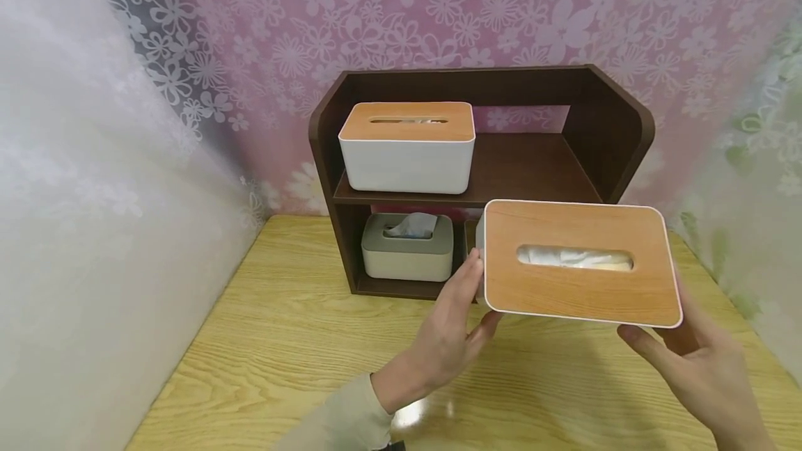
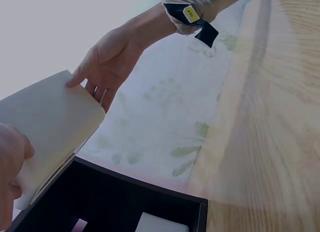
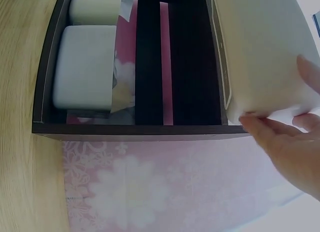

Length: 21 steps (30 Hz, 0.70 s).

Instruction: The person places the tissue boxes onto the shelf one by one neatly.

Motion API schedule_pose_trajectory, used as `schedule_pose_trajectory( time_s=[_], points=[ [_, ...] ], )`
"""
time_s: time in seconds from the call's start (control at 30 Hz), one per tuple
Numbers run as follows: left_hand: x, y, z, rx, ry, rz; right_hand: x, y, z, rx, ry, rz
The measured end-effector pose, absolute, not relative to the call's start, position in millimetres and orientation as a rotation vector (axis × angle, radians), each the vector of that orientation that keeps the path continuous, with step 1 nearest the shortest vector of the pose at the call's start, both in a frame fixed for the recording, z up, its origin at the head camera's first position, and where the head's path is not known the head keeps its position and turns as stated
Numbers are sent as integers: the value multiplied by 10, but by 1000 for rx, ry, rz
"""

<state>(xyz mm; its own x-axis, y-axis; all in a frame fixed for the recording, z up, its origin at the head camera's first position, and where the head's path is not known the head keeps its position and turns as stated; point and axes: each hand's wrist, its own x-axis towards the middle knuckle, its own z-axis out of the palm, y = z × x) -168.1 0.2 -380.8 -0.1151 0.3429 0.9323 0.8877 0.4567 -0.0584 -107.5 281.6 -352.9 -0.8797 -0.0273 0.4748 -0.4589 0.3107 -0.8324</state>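
Both hands hold a white tissue box [image 1: 583,291] with a wood-look lid in front of the shelf's right half. Its lid faces the head camera, and white tissue shows in the slot. My left hand [image 1: 438,333] grips the box's left end, fingers along the side and thumb lower down. At the opposite end my right hand [image 1: 708,360] grips the lower right corner, its thumb at the front edge and other fingers partly hidden behind. A matching tissue box [image 1: 407,165] stands on the upper shelf's left side. The right wrist view shows the held box's pale underside.
The dark brown two-tier shelf [image 1: 589,78] stands against a floral backdrop on the wood-grain table [image 1: 250,367]. A grey-lidded tissue box [image 1: 407,263] sits in the lower left part. Another white box [image 3: 85,66] occupies the lower right part, hidden in the head view.
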Motion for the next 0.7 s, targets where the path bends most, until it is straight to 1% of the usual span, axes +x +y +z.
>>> schedule_pose_trajectory(
  time_s=[0.07, 0.27, 0.37, 0.5, 0.6, 0.7],
  points=[
    [-1685, -3, -3782, -1078, -1680, -654, -1079, 2817, -3522, 411, -2223, 1570],
    [-1705, -23, -3658, -1110, -1691, -647, -1152, 2843, -3487, 574, -2059, 1747],
    [-1723, -23, -3592, -1116, -1697, -657, -1176, 2838, -3428, 583, -2062, 1749],
    [-1758, -25, -3521, -1119, -1688, -674, -1244, 2803, -3346, 758, -1948, 1823],
    [-1791, -37, -3482, -1121, -1687, -691, -1317, 2776, -3301, 1003, -1772, 1928],
    [-1826, -49, -3465, -1122, -1704, -717, -1342, 2756, -3253, 1067, -1740, 1936]
  ],
)
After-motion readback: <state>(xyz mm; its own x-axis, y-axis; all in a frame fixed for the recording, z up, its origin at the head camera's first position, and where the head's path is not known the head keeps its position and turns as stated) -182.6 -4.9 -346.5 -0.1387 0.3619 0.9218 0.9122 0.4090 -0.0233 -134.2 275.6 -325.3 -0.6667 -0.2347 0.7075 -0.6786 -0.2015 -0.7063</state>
